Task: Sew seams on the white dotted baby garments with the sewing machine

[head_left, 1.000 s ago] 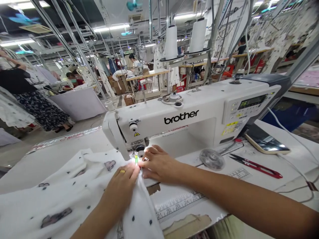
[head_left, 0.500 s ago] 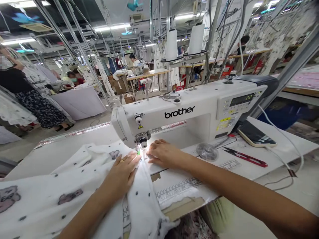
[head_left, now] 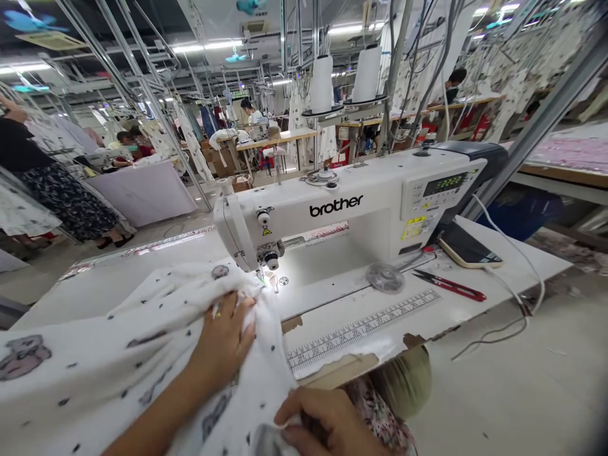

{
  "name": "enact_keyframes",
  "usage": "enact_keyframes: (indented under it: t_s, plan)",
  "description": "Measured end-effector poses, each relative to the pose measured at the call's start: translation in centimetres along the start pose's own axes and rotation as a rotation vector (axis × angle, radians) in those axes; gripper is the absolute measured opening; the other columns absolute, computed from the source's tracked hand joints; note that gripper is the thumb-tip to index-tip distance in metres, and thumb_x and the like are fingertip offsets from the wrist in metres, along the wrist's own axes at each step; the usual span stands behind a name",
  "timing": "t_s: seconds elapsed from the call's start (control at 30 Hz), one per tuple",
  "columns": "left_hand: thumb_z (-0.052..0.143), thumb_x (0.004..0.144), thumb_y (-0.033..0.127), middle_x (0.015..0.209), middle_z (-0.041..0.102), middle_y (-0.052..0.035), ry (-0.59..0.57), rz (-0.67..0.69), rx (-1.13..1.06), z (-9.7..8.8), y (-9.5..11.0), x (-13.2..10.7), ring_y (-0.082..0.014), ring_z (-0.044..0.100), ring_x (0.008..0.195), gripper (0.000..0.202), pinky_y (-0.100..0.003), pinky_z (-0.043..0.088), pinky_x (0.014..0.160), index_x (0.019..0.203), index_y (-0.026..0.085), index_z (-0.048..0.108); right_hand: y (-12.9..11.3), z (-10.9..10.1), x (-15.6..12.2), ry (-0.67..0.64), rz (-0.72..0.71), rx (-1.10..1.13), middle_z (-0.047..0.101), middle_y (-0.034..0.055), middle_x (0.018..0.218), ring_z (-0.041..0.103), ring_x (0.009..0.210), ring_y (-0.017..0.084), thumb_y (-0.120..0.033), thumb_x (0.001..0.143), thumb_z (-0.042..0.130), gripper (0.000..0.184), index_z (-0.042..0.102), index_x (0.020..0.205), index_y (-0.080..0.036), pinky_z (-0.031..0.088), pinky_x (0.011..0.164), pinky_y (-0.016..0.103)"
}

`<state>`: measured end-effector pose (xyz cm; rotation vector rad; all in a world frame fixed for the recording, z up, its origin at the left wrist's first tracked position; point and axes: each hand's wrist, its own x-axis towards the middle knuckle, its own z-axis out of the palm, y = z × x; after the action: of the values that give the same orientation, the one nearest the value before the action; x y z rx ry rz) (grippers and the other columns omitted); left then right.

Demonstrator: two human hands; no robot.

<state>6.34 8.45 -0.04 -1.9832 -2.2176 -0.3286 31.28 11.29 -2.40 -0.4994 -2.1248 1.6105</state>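
Right hand (head_left: 327,421) dropped away from presser foot (head_left: 262,277), pinching printed fabric (head_left: 237,373); left hand (head_left: 223,339) gripping it; red snips (head_left: 449,286) beyond.

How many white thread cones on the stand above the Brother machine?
2. Both stand upright on the thread stand above the Brother sewing machine: one white thread cone on the left, the other on the right. Cones at farther machines are too small to tell.

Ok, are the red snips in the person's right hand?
No, the red snips lie on the table, while the right hand holds the white fabric.
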Motion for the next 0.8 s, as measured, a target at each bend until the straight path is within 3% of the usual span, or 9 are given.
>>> enact_keyframes:
  t_s: [0.13,0.2,0.27,0.33,0.4,0.5,0.57,0.7,0.8]
  plan:
    - [0.045,0.093,0.025,0.136,0.056,-0.0105,-0.081,0.185,-0.11,-2.2,-4.0,1.4,-0.0275,0.046,0.133,0.034,-0.045,0.04,0.109,0.124,0.021,0.057,1.0,2.4,-0.6,0.019,0.0,0.115,0.075,0.0042,0.079,0.069,0.071,0.015,-0.017,0.08,0.055,0.025,0.078,0.089,-0.016,0.048,0.065,0.018]
    - [0.045,0.089,0.02,0.143,0.052,-0.008,-0.127,0.218,-0.105,-3.1,-5.1,0.4,-0.0267,0.043,0.137,0.04,-0.043,0.039,0.112,0.128,0.022,0.054,1.7,2.8,-1.3,0.03,-0.003,0.119,0.075,0.004,0.082,0.07,0.075,0.016,-0.014,0.078,0.054,0.027,0.078,0.09,-0.016,0.049,0.068,0.018]
    - [0.043,0.084,0.013,0.149,0.046,-0.0074,-0.139,0.167,-0.065,-3.6,-5.2,-1.4,-0.0264,0.042,0.138,0.05,-0.042,0.04,0.111,0.133,0.021,0.049,2.5,2.8,-1.9,0.056,0.026,0.125,0.075,0.0032,0.082,0.07,0.076,0.015,-0.012,0.079,0.053,0.027,0.077,0.088,-0.016,0.049,0.07,0.018]
    - [0.039,0.079,0.005,0.15,0.045,-0.0098,-0.148,0.052,0.006,-3.9,-4.8,-3.4,-0.0268,0.047,0.135,0.06,-0.041,0.043,0.108,0.138,0.018,0.044,2.9,2.5,-2.4,0.075,0.045,0.138,0.075,0.0028,0.082,0.07,0.077,0.015,-0.013,0.081,0.054,0.024,0.076,0.087,-0.016,0.049,0.071,0.018]
    - [0.036,0.076,0.001,0.141,0.054,-0.0129,-0.192,-0.123,0.115,-4.5,-4.2,-5.2,-0.0284,0.058,0.122,0.064,-0.042,0.049,0.097,0.137,0.016,0.044,3.0,2.3,-2.6,0.086,0.034,0.135,0.075,0.0029,0.083,0.07,0.078,0.015,-0.014,0.083,0.054,0.022,0.075,0.087,-0.016,0.049,0.072,0.018]
    - [0.034,0.081,0.004,0.12,0.067,-0.0126,-0.271,-0.373,0.267,-6.5,-3.0,-7.0,-0.0306,0.067,0.101,0.05,-0.041,0.052,0.08,0.124,0.018,0.056,2.8,2.2,-2.5,0.098,0.014,0.104,0.075,0.0029,0.084,0.069,0.079,0.016,-0.016,0.086,0.054,0.021,0.075,0.088,-0.017,0.049,0.074,0.019]
    - [0.033,0.087,0.011,0.112,0.07,-0.01,-0.21,-0.48,0.279,-8.2,-1.7,-7.6,-0.0301,0.068,0.097,0.04,-0.039,0.051,0.075,0.114,0.021,0.059,2.5,2.2,-2.3,0.108,0.014,0.093,0.075,0.0028,0.086,0.069,0.081,0.016,-0.018,0.089,0.054,0.021,0.075,0.089,-0.018,0.049,0.077,0.02]
    - [0.032,0.096,0.035,0.106,0.072,-0.0033,-0.032,-0.482,0.09,-9.9,2.0,-8.2,-0.0234,0.07,0.092,0.031,-0.032,0.051,0.071,0.113,0.027,0.057,2.0,2.1,-2.0,0.106,0.018,0.083,0.075,0.0031,0.086,0.069,0.083,0.016,-0.021,0.09,0.054,0.021,0.074,0.088,-0.019,0.049,0.078,0.022]
    - [0.036,0.095,0.052,0.106,0.071,-0.0051,-0.06,-0.47,0.054,-8.1,3.0,-8.5,-0.0262,0.07,0.09,0.039,-0.036,0.053,0.07,0.115,0.026,0.056,2.3,2.3,-2.3,0.113,0.004,0.068,0.073,0.0052,0.086,0.067,0.083,0.018,-0.025,0.089,0.053,0.02,0.071,0.088,-0.017,0.049,0.079,0.025]
